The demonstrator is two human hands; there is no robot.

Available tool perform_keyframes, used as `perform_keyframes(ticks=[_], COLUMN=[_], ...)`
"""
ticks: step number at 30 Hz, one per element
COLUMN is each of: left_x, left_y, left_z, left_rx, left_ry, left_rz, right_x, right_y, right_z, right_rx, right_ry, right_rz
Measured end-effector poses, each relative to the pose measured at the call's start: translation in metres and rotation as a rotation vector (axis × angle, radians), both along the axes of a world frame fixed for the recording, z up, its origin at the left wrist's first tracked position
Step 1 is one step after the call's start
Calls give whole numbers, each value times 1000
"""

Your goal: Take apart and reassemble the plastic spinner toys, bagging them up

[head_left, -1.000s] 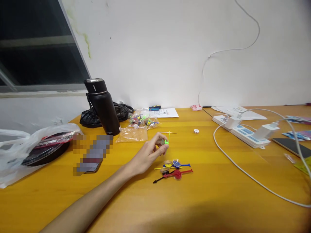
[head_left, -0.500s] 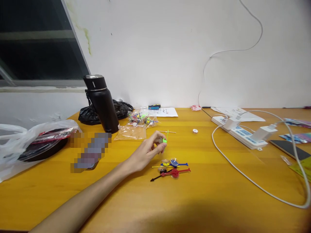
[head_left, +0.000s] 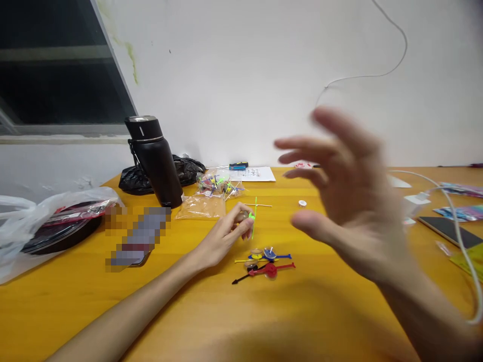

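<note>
My left hand [head_left: 230, 229] is closed on a green arrow spinner [head_left: 255, 217], gripping it by what looks like a clear suction cup; the thin green pointer stands roughly upright beyond the fingertips. My right hand [head_left: 350, 196] is raised at the right, close to the camera and blurred, its fingers apart with nothing between them. On the table just in front of my left hand lies a cluster of similar spinners with clear suction cups: a red one [head_left: 270, 270], a blue one [head_left: 279, 255], a yellow one [head_left: 256, 257] and a black one [head_left: 241, 278].
Behind my left hand are a clear bag [head_left: 202, 207], a bundle of coloured parts [head_left: 219, 185] and a thin stick [head_left: 260, 205]. A black bottle [head_left: 158, 166] and a blurred-out phone [head_left: 141, 239] stand left. A white disc [head_left: 302, 203] and a white cable [head_left: 462, 251] lie right.
My right hand has come into view from the right, raised and spread. My left hand has barely shifted; the green spinner's pointer has turned slightly in its fingers.
</note>
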State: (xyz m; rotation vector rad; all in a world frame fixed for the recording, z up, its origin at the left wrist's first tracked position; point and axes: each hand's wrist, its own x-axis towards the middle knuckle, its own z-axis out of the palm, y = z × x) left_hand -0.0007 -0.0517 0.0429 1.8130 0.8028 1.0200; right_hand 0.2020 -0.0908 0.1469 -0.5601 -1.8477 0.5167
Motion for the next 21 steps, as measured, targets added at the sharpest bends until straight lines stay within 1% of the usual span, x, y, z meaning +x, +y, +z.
perform_keyframes(ticks=[2, 4, 6, 8, 10, 13, 18, 21], left_x=[1, 2, 2, 2, 2, 0, 0, 3], left_y=[2, 5, 7, 8, 8, 8, 9, 10], left_z=[-2, -5, -9, -12, -16, -18, -16, -14], left_rx=[-17, -33, -41, -55, -76, -89, -59, -51], left_ry=[-32, -64, -78, -66, -51, -35, -42, -85], left_rz=[9, 3, -1, -3, -14, -26, 6, -24], right_x=[-8, -14, -16, -16, -13, -11, -14, -16], right_y=[17, 35, 48, 55, 56, 54, 55, 57], right_z=[-23, -51, -76, -92, -98, -100, -110, -114], right_rx=[-77, -181, -304, -389, -440, -503, -628, -682], right_ry=[-24, -69, -94, -112, -108, -93, -44, 21], right_rz=[-22, -31, 10, 66, 112, 175, 298, 382])
